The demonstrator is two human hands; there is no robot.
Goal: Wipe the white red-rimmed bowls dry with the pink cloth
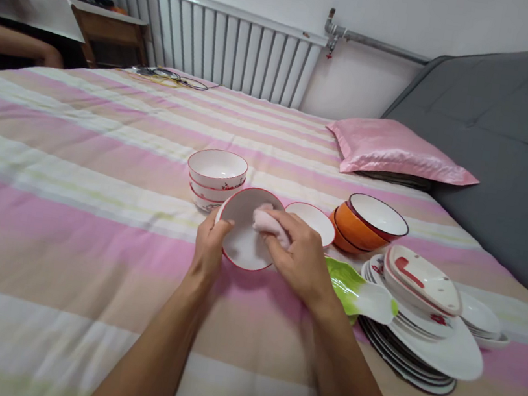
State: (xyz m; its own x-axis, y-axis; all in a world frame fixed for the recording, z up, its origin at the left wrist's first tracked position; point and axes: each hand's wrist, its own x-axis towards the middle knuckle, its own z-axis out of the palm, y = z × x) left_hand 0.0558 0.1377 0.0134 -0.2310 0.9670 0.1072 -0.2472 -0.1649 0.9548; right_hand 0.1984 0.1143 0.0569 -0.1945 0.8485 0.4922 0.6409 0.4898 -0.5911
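My left hand point(210, 243) grips the left rim of a white bowl point(247, 248) with a red edge, its thumb over the inside. The bowl is tilted so its inside faces me. My right hand point(303, 249) is closed on a pale pink cloth point(270, 224), which it holds inside the bowl near the right wall. Just behind on the left stands a stack of similar white bowls point(217, 168) with red rims. Another white red-rimmed bowl point(312, 220) sits behind my right hand, partly hidden by it.
On the right are orange bowls point(355, 227), a green-and-white leaf-shaped dish point(354, 289) and a pile of plates point(459, 350). A pink pillow point(393, 147) lies by the grey headboard point(502, 113). Cables point(173, 77) lie on the striped bed near the radiator point(226, 45). A person's leg point(20, 46) shows far left.
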